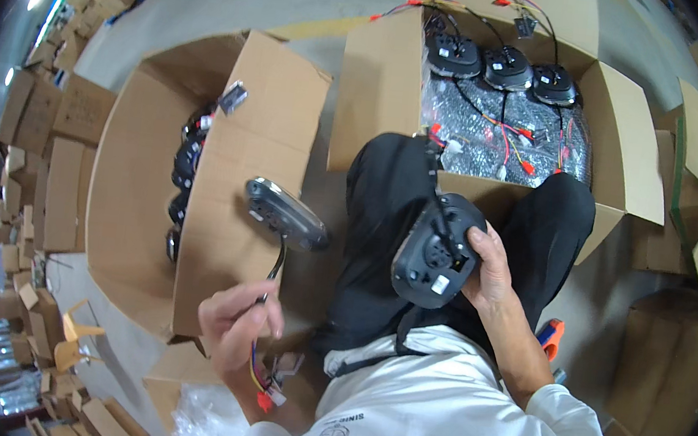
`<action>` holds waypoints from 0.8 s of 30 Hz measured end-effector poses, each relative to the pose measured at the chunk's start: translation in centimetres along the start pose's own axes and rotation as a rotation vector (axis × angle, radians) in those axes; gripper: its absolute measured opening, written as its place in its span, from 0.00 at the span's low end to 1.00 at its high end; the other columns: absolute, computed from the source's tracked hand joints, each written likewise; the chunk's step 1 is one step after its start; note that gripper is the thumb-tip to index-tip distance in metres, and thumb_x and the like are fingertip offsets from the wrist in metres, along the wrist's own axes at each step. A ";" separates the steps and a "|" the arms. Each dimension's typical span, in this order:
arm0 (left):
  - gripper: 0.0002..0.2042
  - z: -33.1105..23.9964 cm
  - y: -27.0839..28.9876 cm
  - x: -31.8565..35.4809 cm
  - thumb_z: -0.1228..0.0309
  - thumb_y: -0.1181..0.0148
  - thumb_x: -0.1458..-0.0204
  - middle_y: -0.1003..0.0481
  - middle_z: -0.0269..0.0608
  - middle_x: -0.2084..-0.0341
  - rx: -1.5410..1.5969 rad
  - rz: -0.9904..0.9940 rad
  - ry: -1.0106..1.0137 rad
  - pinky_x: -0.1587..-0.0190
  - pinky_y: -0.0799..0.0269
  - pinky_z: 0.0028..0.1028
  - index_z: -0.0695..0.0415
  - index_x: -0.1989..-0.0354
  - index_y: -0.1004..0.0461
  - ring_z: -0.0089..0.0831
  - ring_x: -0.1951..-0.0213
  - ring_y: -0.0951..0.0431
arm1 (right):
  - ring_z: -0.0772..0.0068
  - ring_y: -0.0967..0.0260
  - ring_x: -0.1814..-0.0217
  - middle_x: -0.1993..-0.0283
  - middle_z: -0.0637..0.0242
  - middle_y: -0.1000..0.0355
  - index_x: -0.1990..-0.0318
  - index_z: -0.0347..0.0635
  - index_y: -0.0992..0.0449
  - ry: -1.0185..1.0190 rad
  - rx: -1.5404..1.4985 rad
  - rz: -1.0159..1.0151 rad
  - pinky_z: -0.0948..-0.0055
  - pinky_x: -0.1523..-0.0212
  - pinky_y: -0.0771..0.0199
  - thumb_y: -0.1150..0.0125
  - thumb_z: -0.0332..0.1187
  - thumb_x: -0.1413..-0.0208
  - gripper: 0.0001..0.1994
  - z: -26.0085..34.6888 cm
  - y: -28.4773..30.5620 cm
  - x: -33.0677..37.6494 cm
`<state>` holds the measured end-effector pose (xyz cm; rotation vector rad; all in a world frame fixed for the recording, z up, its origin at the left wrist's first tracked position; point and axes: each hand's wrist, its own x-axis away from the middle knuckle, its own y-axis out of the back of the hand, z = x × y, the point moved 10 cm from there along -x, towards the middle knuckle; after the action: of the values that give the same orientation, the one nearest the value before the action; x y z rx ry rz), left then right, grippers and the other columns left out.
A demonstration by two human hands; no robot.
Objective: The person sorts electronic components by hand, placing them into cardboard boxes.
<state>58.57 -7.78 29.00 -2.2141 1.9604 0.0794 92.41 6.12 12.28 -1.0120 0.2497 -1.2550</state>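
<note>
My right hand [490, 265] grips the edge of a black oval device [438, 257], a housing with a short cable, above my lap. Its back, with a small white label and a square opening, faces up. On the left, my left hand [238, 319] is closed around the black cable [278, 263] of a second oval device [281, 213] with a shiny rim. That device is beside the flap of the left carton; whether it touches the flap I cannot tell. Below my left hand dangle thin coloured wires with a red connector [264, 401] and a white one.
The open left carton [138, 162] holds several dark devices, partly hidden by its flap. Ahead, another open carton [379, 93] has three black devices [507, 69] on bubble wrap [471, 107], with loose wires. An orange-and-blue tool [551, 337] lies at my right. Cartons surround the area.
</note>
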 end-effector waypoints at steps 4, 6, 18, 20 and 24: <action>0.20 -8.1 -5.6 -4.3 0.76 0.38 0.37 0.14 0.55 0.74 0.037 0.181 -0.267 0.63 0.22 0.36 0.78 0.42 0.15 0.35 0.75 0.16 | 0.69 0.13 0.43 0.42 0.63 0.13 0.32 0.38 0.19 0.072 0.028 -0.099 0.61 0.38 0.10 0.21 0.35 0.30 0.23 2.8 -1.6 -0.1; 0.19 -10.3 -8.3 -6.5 0.74 0.37 0.37 0.13 0.56 0.73 0.009 0.284 -0.406 0.57 0.21 0.46 0.79 0.46 0.14 0.39 0.77 0.16 | 0.69 0.14 0.45 0.43 0.62 0.13 0.34 0.36 0.19 0.096 -0.027 -0.120 0.63 0.39 0.11 0.21 0.33 0.30 0.22 3.5 -2.7 0.0; 0.37 1.0 -26.0 -12.2 0.72 0.17 0.48 0.21 0.56 0.29 -0.612 0.487 -0.330 0.18 0.37 0.57 0.62 0.27 0.20 0.60 0.25 0.25 | 0.75 0.13 0.50 0.45 0.64 0.13 0.36 0.35 0.18 0.213 -0.010 -0.134 0.70 0.45 0.12 0.20 0.34 0.29 0.20 5.4 2.5 1.0; 0.45 2.0 -29.5 -11.9 0.63 0.12 0.49 0.26 0.57 0.24 -0.908 0.706 -0.439 0.16 0.39 0.58 0.61 0.21 0.25 0.65 0.21 0.28 | 0.79 0.15 0.50 0.45 0.65 0.12 0.40 0.35 0.16 0.263 0.019 -0.097 0.72 0.46 0.14 0.20 0.32 0.30 0.17 6.9 2.6 1.1; 0.40 4.1 -30.1 -14.8 0.67 0.13 0.51 0.23 0.54 0.29 -0.979 0.535 -0.620 0.23 0.32 0.57 0.60 0.27 0.22 0.60 0.25 0.26 | 0.81 0.18 0.51 0.47 0.66 0.13 0.41 0.33 0.15 0.365 0.276 -0.111 0.74 0.49 0.16 0.20 0.31 0.31 0.17 8.2 3.8 0.2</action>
<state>86.80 10.75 30.43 -1.5532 2.2484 1.8635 100.41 9.89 14.21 -0.5634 0.2939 -1.5270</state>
